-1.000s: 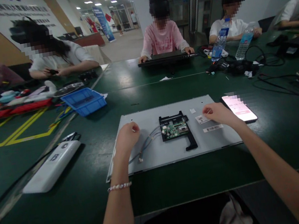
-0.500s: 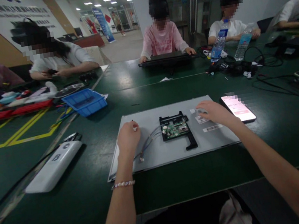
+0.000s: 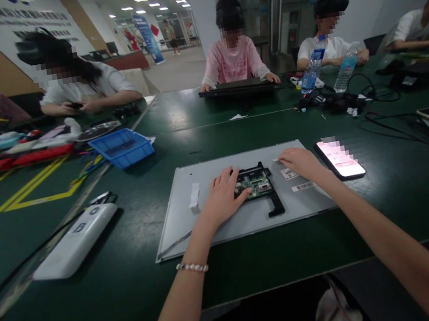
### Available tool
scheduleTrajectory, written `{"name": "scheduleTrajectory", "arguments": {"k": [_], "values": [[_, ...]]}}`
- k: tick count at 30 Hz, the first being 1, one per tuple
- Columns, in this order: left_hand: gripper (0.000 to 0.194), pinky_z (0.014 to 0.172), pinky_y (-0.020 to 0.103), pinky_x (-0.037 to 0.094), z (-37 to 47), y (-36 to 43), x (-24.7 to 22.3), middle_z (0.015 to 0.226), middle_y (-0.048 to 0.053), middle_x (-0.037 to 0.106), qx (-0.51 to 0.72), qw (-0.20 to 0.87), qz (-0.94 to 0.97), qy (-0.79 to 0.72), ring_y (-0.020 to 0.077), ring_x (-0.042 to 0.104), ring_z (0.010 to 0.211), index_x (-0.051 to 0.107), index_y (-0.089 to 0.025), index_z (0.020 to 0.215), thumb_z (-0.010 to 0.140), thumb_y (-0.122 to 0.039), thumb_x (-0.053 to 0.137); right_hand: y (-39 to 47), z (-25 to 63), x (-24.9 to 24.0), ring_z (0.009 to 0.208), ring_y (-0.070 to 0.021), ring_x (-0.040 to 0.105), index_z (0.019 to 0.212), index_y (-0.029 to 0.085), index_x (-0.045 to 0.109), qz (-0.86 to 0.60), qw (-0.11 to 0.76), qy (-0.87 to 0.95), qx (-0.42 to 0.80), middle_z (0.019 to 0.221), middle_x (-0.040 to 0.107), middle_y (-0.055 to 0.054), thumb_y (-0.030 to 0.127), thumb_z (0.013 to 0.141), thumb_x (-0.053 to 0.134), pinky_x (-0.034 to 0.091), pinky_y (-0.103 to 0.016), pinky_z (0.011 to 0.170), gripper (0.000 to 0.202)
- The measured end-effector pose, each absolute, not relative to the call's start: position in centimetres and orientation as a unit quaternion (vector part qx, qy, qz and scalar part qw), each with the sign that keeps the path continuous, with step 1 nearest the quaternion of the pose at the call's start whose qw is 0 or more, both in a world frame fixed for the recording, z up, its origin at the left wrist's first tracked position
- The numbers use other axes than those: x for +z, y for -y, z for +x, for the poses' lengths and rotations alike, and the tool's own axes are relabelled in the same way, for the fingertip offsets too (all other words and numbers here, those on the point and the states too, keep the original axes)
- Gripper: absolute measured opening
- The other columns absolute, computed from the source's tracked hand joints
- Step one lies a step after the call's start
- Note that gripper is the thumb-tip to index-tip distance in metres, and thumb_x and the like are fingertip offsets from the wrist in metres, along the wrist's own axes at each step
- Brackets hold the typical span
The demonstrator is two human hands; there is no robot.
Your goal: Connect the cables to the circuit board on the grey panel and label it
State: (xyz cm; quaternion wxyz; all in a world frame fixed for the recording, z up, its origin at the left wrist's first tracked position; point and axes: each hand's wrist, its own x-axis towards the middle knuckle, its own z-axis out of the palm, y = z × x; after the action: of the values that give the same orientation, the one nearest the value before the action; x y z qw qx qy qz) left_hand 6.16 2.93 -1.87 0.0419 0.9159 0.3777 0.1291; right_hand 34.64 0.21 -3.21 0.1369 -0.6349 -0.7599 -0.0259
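A flat grey-white panel (image 3: 218, 231) lies on the table in front of me. On its middle sits a black plastic bracket (image 3: 275, 206) holding a green circuit board (image 3: 260, 183). My left hand (image 3: 223, 196) is open over the left side of board and bracket, fingers spread and covering part of them. My right hand (image 3: 300, 161) pinches a small white strip (image 3: 277, 160) near the panel's upper right, beside a white label (image 3: 288, 173). Another white strip (image 3: 194, 195) lies on the panel's left part. Grey cables (image 3: 175, 242) show below my left wrist, partly hidden by the arm.
A lit phone (image 3: 341, 160) lies right of the panel, a white power bank (image 3: 77, 241) with a cable to the left. Beyond are a blue bin (image 3: 124, 148), water bottles (image 3: 312, 70) and tangled black cables (image 3: 328, 102). Several people sit around the table.
My left hand has moved right from the panel's left part onto the circuit board and opened. A white strip now shows where it was. My right hand stays near the same spot, fingers drawn together.
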Motion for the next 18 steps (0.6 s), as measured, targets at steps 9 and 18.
{"name": "scheduleTrajectory", "arguments": {"k": [9,18], "values": [[0.072,0.106,0.043,0.030,5.8,-2.8,-2.3,0.151,0.013,0.017,0.115,0.113,0.905,-0.393,0.0313,0.035,0.130,0.019,-0.019,0.144,0.088,-0.061,0.034,-0.7,34.8,-3.5,0.103,-0.0218,0.057,0.108,0.018,0.063,-0.562,0.125,0.818,-0.007,0.112,0.064,-0.009,0.025,0.088,0.050,0.044,-0.033,0.088,0.025],[0.071,0.106,0.045,0.030,5.7,-2.8,-2.3,0.152,0.011,0.015,0.107,0.128,0.902,-0.398,0.0317,0.031,0.132,0.018,-0.021,0.145,0.088,-0.060,0.035,-1.8,35.0,-3.5,0.094,-0.0202,0.061,0.096,0.017,0.067,-0.567,0.091,0.818,-0.043,0.098,0.068,-0.009,0.020,0.091,0.046,0.045,-0.030,0.082,0.023]]}}
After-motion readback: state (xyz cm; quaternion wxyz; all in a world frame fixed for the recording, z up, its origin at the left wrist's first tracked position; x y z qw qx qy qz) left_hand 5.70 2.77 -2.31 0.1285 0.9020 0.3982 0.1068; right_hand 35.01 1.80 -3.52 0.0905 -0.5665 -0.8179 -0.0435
